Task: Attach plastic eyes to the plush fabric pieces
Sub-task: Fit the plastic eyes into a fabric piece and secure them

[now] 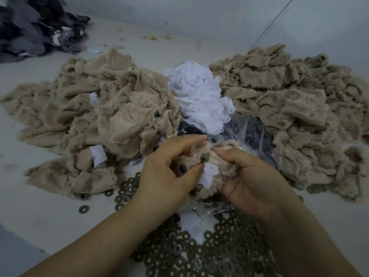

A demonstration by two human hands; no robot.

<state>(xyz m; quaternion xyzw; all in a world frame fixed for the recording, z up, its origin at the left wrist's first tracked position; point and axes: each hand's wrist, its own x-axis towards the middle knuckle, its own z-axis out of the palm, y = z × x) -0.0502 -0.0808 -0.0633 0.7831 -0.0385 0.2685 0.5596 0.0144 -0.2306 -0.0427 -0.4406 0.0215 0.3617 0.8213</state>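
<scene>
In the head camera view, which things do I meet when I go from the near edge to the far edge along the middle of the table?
Heap of washers → plush piece gripped by the left hand and right hand → clear plastic bag → white paper pieces → bare table.

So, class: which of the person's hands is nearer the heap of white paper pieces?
Left. The left hand sits just below and slightly left of the heap of white paper pieces; the right hand lies lower and further right.
</scene>
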